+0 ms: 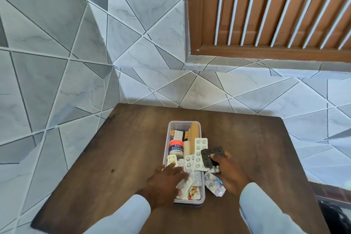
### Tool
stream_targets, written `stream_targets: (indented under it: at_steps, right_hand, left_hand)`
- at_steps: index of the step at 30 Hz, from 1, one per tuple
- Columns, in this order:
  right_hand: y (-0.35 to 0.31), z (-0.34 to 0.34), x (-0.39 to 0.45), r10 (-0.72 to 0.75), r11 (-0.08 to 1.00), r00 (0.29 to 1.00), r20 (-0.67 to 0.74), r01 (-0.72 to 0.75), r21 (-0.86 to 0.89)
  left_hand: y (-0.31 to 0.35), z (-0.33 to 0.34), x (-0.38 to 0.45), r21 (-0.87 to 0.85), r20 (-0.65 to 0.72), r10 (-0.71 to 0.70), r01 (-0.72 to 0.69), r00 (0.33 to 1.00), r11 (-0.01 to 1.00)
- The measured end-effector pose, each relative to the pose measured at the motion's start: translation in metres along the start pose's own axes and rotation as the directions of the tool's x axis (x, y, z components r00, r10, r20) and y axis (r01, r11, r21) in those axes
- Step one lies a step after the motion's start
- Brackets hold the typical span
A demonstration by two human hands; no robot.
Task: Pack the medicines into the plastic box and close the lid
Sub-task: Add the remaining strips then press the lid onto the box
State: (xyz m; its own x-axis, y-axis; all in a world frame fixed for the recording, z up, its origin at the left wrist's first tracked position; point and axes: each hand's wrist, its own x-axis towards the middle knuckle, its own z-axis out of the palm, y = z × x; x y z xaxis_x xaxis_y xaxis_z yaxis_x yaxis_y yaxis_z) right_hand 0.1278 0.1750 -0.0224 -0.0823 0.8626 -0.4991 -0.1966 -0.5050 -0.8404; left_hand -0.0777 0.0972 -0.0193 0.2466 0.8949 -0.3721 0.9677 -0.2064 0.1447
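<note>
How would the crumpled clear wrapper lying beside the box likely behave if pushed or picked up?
The clear wrapper looks thin and creased, so it is probably floppy and very light. Lying loose on the table by the right hand, it would likely slide or crinkle, not roll.

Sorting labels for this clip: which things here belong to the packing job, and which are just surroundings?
Job: plastic box; black blister pack held by right hand; white blister strip; adhesive tape roll; crumpled packet; left hand on contents.
Surroundings: wooden table; tiled wall; louvred shutter.
</note>
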Motion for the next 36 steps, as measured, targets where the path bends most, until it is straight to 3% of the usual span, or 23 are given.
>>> stream_targets:
  at_steps: [6,10,15,20,22,25,29,32,34,36]
  right_hand:
    - [0.009,0.013,0.009,-0.067,0.987,0.996,-0.051,0.059,-0.150]
    - [0.008,0.027,0.007,-0.154,0.966,0.982,-0.108,0.126,-0.227]
    - [0.003,0.069,0.025,-0.221,0.928,0.964,-0.149,0.161,-0.335]
    - [-0.010,0.116,0.053,-0.247,0.875,0.945,-0.216,0.122,-0.469]
    - [-0.015,0.123,0.063,-0.268,0.776,0.949,-0.165,0.111,-0.621]
    - [-0.016,0.134,0.070,-0.328,0.395,0.943,-0.047,0.092,-0.914]
    - [-0.006,0.141,0.071,-0.458,0.070,0.889,-0.012,0.023,-0.997]
    - [-0.001,0.134,0.075,-0.472,0.049,0.881,-0.028,-0.005,-0.999]
    - [0.001,0.128,0.078,-0.494,0.057,0.869,0.030,0.067,-0.996]
    - [0.005,0.121,0.080,-0.492,-0.084,0.853,0.172,0.151,-0.985]
  left_hand:
    - [0.006,0.010,0.000,-0.011,-0.084,-0.158,0.158,0.984,0.987]
    - [0.004,0.004,-0.004,-0.096,-0.075,-0.148,0.141,0.986,0.985]
    - [-0.033,-0.011,0.023,-0.342,-0.215,-0.244,0.161,0.946,0.926]
    - [-0.075,-0.026,0.072,-0.311,-0.250,-0.149,0.066,0.957,0.948]
    - [-0.084,-0.030,0.082,-0.301,-0.227,-0.095,0.023,0.969,0.953]
    - [-0.094,-0.031,0.092,-0.263,-0.223,-0.060,-0.001,0.973,0.965]
    - [-0.098,-0.031,0.101,-0.213,-0.265,-0.058,0.000,0.962,0.977]
    - [-0.098,-0.033,0.108,-0.172,-0.299,-0.058,0.006,0.952,0.985]
    - [-0.098,-0.034,0.112,-0.175,-0.318,-0.056,-0.001,0.946,0.985]
    - [-0.100,-0.035,0.114,-0.189,-0.318,-0.038,-0.024,0.947,0.982]
